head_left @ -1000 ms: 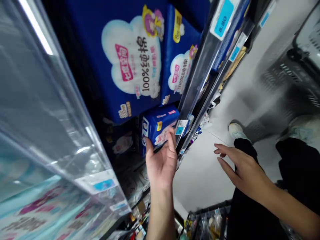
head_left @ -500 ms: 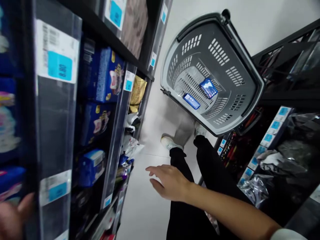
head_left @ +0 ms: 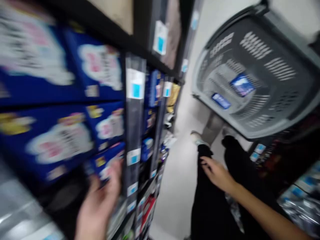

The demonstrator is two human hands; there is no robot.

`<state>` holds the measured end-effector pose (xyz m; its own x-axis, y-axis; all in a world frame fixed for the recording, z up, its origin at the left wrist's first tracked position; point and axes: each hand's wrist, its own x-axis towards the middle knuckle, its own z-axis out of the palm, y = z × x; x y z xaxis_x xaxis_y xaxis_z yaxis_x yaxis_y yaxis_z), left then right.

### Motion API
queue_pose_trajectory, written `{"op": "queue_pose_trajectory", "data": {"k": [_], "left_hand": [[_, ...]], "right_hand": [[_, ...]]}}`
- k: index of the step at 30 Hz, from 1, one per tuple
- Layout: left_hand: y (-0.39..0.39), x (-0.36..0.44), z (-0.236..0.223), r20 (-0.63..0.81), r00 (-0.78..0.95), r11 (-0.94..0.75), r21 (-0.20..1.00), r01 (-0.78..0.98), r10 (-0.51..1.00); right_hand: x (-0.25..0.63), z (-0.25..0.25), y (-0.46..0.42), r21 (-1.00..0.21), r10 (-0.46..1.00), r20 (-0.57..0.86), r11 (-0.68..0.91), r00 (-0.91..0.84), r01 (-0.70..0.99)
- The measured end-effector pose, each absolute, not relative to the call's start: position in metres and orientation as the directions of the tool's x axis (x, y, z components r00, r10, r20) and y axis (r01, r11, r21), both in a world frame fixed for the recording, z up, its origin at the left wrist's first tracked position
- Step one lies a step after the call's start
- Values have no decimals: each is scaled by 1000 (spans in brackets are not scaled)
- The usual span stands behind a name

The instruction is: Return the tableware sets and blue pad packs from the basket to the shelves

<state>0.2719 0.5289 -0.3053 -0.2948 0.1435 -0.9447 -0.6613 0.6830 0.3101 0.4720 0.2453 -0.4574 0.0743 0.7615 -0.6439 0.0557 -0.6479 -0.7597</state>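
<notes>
My left hand [head_left: 100,203] is blurred and reaches up to a blue printed box [head_left: 108,161] at the bottom of a stack on the left shelf. Its thumb overlaps the box's right side and its fingers are apart at the lower left; I cannot tell how firmly they touch. More blue boxes [head_left: 60,143] with white and pink print are stacked above. My right hand [head_left: 217,173] hangs empty in front of my black trousers, fingers loosely apart. A grey shopping basket [head_left: 280,123] has a blue pack [head_left: 242,85] and a smaller blue pack [head_left: 221,100] inside.
Clear shelf dividers with price labels [head_left: 136,85] stand right of the boxes. Further along are a gold package [head_left: 173,96] and other goods. A lower shelf with wrapped items [head_left: 305,210] borders the right side. Pale floor [head_left: 172,186] runs between the shelves.
The view has turned left, so the shelf and basket appear further right. My left hand has come further into view, up against the lower blue box. My right hand stays low and empty.
</notes>
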Motion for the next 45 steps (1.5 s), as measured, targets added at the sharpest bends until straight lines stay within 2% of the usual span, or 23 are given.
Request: {"op": "queue_pose_trajectory", "data": {"k": [1,3,6,12,16,23,29,33,34,36,38,39,40,41,43,45], "left_hand": [[526,271,-294,-904,-392,587,413,-697,171],[524,269,-289,-910,-351,502,414,-759,219],[529,260,-305,-903,-314,475,423,-771,295],[528,250,-320,-857,-400,545,515,-661,325],[536,250,-317,-881,-377,552,473,-687,285],[556,255,-313,-890,-391,596,449,-666,234],[532,249,-317,-861,-311,617,506,-603,402],[502,244,-314,-818,-393,719,564,-405,420],[494,241,-312,-793,-423,746,583,-322,437],[480,232,-308,-679,-460,740,669,-69,572],[469,220,-304,-411,-431,568,748,343,803],[466,213,-303,-243,-337,405,705,582,909],[465,207,-302,-99,-183,206,584,785,978],[465,201,-302,-10,1,3,413,911,1000],[473,194,-304,3,302,-300,115,947,953],[488,192,-308,-34,377,-377,2,926,926]], "right_hand": [[474,-460,238,-753,753,-654,-657,68,42],[477,-472,226,-722,723,-687,-691,80,38],[476,-491,217,-667,669,-742,-743,41,60],[473,-485,228,-584,584,-812,-811,-9,38],[467,-481,231,-567,567,-822,-823,-47,-18],[451,-486,209,-571,567,-818,-821,-91,14],[449,-483,205,-594,590,-804,-804,-76,30],[439,-474,238,-676,667,-736,-732,-111,85],[433,-469,253,-722,722,-690,-685,-50,97],[419,-458,292,-846,846,-532,-530,-18,59],[402,-444,335,-924,926,-378,-378,-2,56],[395,-436,356,-956,957,-289,-289,10,53],[387,-427,375,-975,976,-219,-219,12,29],[381,-419,392,-989,989,-147,-147,34,10],[369,-404,419,-998,995,-65,-64,80,-18],[359,-393,437,-997,993,-51,-45,107,-58]]}}
